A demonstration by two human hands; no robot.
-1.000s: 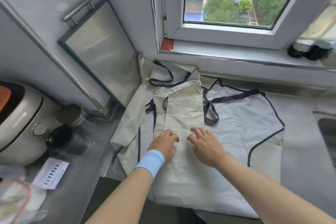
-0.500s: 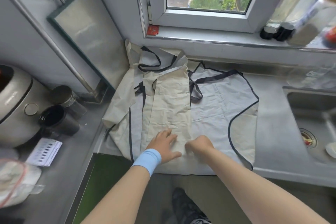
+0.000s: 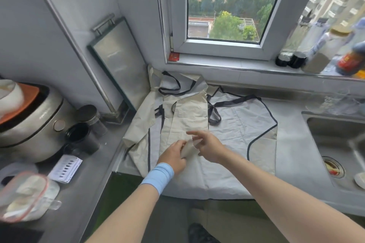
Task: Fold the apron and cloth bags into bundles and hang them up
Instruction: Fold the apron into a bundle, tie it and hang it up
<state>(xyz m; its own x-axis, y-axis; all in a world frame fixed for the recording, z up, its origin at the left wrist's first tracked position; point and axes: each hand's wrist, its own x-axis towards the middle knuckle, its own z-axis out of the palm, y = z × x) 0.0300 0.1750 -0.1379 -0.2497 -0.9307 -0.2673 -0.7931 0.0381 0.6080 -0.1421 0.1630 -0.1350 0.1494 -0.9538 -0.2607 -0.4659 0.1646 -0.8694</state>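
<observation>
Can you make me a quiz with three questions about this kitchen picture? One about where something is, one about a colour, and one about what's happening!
1. Where does the beige bag lie?
A) on top of the apron
B) under the apron
C) far from the apron

2. What colour is the wristband?
A) red
B) green
C) light blue

3. What is the bag's near end doing?
A) lying flat
B) raised between the left hand and right hand
C) tied in a knot

Answers:
1 A: the apron spreads out beneath and beside the bag.
2 C: the band on the left wrist is pale blue.
3 B: the left hand pinches the curled-up end, and the right hand is close beside it.
</observation>
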